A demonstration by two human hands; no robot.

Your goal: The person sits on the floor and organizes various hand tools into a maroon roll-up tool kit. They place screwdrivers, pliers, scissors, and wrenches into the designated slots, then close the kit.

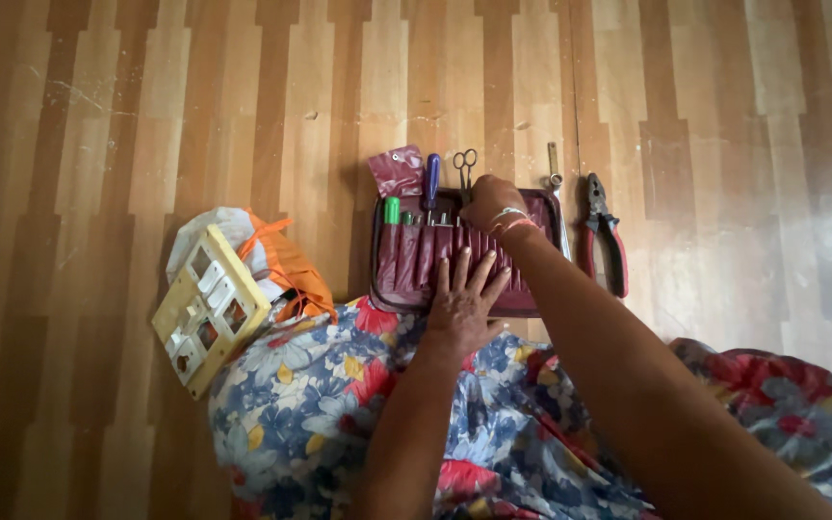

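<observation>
Maroon tool roll (pixel 406 265) is spread open on the wooden floor (pixel 98 116), just in front of the floral-clad lap. Its lower edge is pressed flat by the left hand (pixel 462 299), open with fingers splayed. The right hand (pixel 489 202) is curled closed at the roll's upper edge, beside the small scissors (pixel 465 166); what it grips cannot be told. A blue-handled screwdriver (pixel 431 181) and a green-handled tool (pixel 392 210) are seen in the pockets. Red-handled pliers (pixel 606 236) are laid just right of the roll, a cream switch plate (pixel 206 308) well to its left.

Bare floor (pixel 195 106) beyond the tool roll (pixel 406 260); pliers (pixel 605 241) just right, switch plate (pixel 206 306) left
</observation>
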